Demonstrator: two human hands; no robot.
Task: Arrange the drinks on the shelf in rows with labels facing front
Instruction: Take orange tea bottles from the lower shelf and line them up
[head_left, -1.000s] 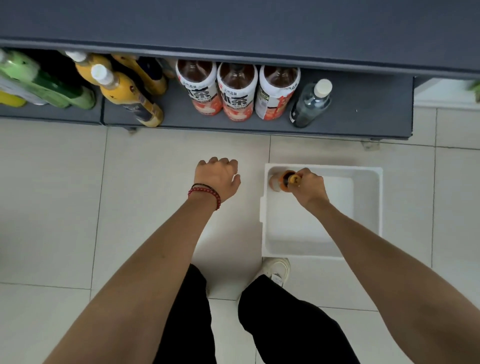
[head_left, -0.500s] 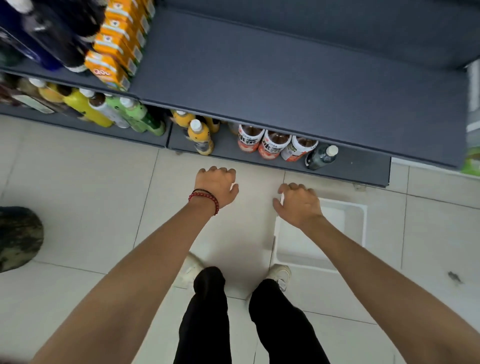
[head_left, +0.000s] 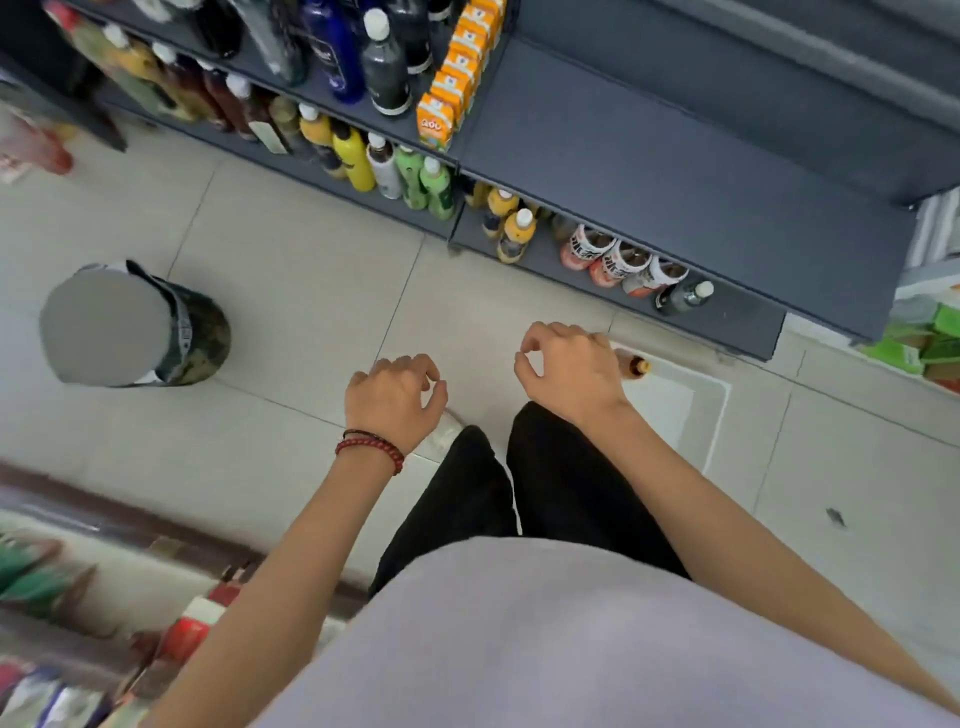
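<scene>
Nothing is grasped: the left hand (head_left: 395, 400) and right hand (head_left: 571, 371) are held over the floor, each grip loosely curled. An orange-capped bottle (head_left: 635, 365) is seen in the white bin (head_left: 723, 400). Red-labelled tea bottles (head_left: 618, 262) are lined on the bottom shelf (head_left: 743, 318).

Your right hand (head_left: 571, 371) covers most of the bottle (head_left: 635, 365) in the white bin (head_left: 719, 410), only its capped end pokes out. The packets (head_left: 189, 631) at bottom left are pure blur, can't tell what.

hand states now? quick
Left hand: open, loosely curled, holds nothing.
Right hand: open, loosely curled, holds nothing; bottle beside it looks ungripped.
</scene>
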